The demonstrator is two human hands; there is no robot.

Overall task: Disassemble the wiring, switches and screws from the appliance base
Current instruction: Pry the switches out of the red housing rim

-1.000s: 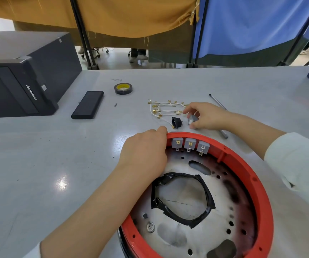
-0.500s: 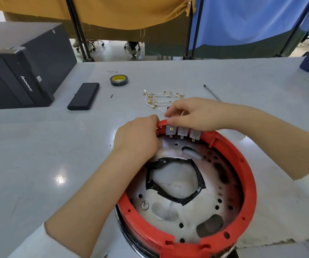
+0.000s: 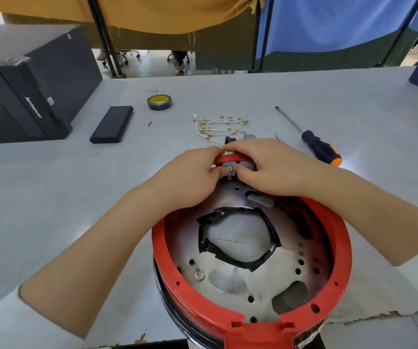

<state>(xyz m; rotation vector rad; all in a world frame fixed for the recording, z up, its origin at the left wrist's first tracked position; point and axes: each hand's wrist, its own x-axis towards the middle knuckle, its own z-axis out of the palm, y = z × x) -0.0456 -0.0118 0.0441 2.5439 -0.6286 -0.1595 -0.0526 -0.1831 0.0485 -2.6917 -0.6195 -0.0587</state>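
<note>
Your left hand (image 3: 190, 177) and right hand (image 3: 268, 167) both pinch the grey switch (image 3: 229, 167) at the far rim of the red appliance base (image 3: 338, 238); removed wires (image 3: 218, 127) lie beyond

One word reads here: "lenovo" in pale letters runs along the front of the black computer case (image 3: 26, 96). The yellow tape roll (image 3: 159, 102) perhaps carries print, too small to read.

Head view, downward, close over table (image 3: 52, 197)
</note>
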